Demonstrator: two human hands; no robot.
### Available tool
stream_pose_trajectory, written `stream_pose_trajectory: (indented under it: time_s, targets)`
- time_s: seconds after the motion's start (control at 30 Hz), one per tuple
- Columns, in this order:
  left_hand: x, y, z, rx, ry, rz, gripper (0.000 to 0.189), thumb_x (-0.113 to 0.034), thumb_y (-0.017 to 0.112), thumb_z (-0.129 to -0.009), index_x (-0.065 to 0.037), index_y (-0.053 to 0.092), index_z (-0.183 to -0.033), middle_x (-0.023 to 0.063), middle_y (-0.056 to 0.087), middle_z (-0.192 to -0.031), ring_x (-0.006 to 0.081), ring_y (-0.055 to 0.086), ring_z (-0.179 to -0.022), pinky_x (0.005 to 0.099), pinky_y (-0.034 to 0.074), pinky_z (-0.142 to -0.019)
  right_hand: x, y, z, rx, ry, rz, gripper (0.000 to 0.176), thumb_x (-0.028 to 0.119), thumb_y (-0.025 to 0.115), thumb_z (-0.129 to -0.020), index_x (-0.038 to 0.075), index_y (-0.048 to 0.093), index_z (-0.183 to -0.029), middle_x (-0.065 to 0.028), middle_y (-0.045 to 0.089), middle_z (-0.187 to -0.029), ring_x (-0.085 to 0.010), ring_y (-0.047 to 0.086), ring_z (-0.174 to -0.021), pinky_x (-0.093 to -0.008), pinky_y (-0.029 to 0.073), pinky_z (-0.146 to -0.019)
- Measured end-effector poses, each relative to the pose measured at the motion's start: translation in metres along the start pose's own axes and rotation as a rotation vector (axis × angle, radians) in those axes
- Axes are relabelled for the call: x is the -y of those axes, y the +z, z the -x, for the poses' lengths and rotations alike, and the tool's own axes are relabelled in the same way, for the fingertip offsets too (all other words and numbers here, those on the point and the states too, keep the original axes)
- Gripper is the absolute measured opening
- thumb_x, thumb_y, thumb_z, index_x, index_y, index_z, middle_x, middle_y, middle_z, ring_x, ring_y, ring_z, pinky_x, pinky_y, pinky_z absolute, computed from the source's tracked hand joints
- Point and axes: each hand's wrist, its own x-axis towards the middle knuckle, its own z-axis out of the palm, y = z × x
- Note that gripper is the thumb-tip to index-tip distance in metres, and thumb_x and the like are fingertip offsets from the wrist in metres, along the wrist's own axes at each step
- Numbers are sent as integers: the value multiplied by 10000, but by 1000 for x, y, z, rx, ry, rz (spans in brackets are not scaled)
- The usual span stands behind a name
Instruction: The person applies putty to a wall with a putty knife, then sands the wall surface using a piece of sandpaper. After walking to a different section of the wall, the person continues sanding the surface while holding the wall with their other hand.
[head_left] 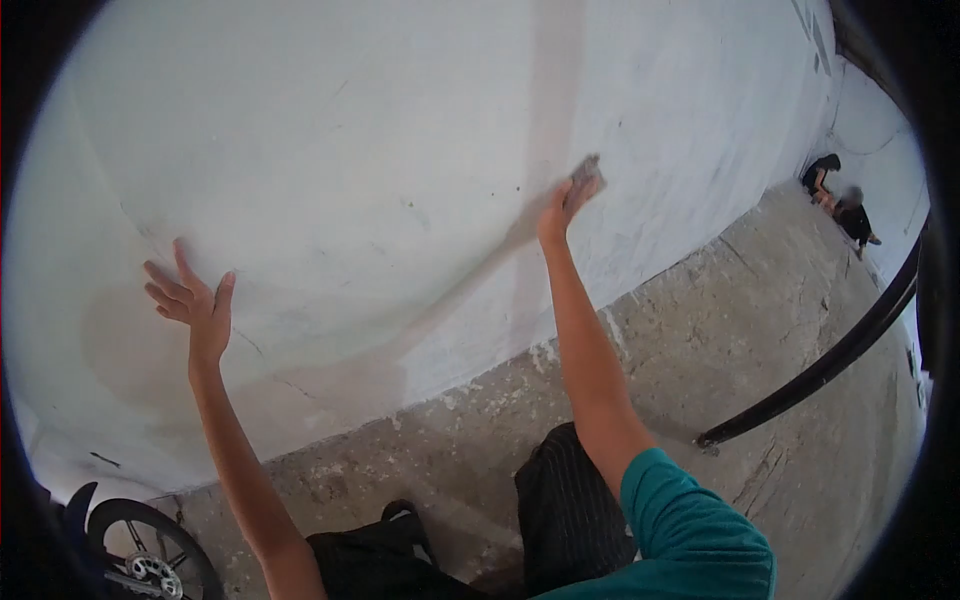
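My right hand [562, 208] is wrapped round a greyish flat piece [583, 184], which it holds against the white wall [400, 130]. Further left, my left hand [200, 300] has its fingers spread at the wall surface and holds nothing. Small dark marks and fine cracks show on the wall between and below the hands. What the grey piece is made of cannot be made out.
A motorbike wheel [155, 555] stands at the lower left. A black curved pole [820, 370] rises from the concrete floor [720, 330] on the right. Two people [852, 215] sit by the far wall at the upper right.
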Motion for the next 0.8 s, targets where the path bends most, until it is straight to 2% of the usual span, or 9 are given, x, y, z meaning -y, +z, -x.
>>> stream_pose_trajectory:
  time_s: [0.1,0.2,0.3,0.37,0.43,0.53,0.6,0.67,0.8]
  targets:
    - [-4,1,1,-15,6,6,783,-432,536,-835,-259,36,-1412,196,-189,-1423,497,-142,-1271,649,-19,-972,-53,-21,33,-21,176,-69,876,546,398,-867,-8,-44,-1382,-175,-68,-1459,-298,-74,-1348,-399,16,-1087]
    - [-8,-1,2,-21,6,26,774,-403,545,-839,-250,49,-1413,197,-189,-1423,502,-140,-1268,648,-21,-969,-70,-44,82,45,193,191,835,537,378,-874,31,-37,-1393,-152,-54,-1464,-308,-16,-1349,-427,48,-1085]
    - [-7,-3,1,-19,6,39,779,-401,557,-832,-244,63,-1414,205,-180,-1424,511,-135,-1265,654,-14,-966,-100,-47,93,23,628,293,787,529,334,-885,27,4,-1392,-168,-24,-1460,-318,16,-1346,-442,50,-1082]
    - [-4,0,1,-22,-7,30,782,-398,564,-829,-239,71,-1414,212,-171,-1425,517,-131,-1263,658,-9,-963,-106,-34,77,-79,776,370,758,524,304,-892,25,32,-1392,-179,-4,-1458,-326,37,-1344,-452,51,-1080]
    - [1,3,1,-70,54,15,796,-398,585,-815,-239,85,-1414,236,-145,-1424,522,-124,-1263,672,-7,-952,-94,-20,53,-194,653,451,733,519,275,-899,22,59,-1392,-189,16,-1455,-333,58,-1342,-462,52,-1077]
    - [1,1,3,-62,54,77,816,-417,599,-800,-244,90,-1414,256,-137,-1420,526,-120,-1263,685,-5,-939,-39,-2,10,-217,191,330,702,512,230,-910,19,100,-1392,-205,46,-1451,-343,90,-1339,-477,54,-1074]
    - [1,3,2,-65,31,69,824,-433,602,-792,-248,93,-1413,260,-145,-1417,533,-122,-1259,691,-5,-932,34,16,-10,-116,-85,60,682,502,192,-918,41,65,-1404,-171,84,-1458,-332,57,-1346,-472,6,-1074]
    - [4,6,1,-84,56,71,831,-459,602,-782,-253,101,-1412,265,-157,-1414,547,-127,-1251,704,-6,-919,45,35,-28,-82,-157,135,732,554,220,-899,38,92,-1402,-183,96,-1453,-333,72,-1340,-458,27,-1074]
    - [8,9,2,-84,75,14,830,-479,596,-777,-254,107,-1410,282,-173,-1401,576,-132,-1230,722,-8,-899,122,47,-16,254,-364,-32,840,615,268,-865,0,41,-1391,-200,-7,-1454,-335,-30,-1345,-462,29,-1073]
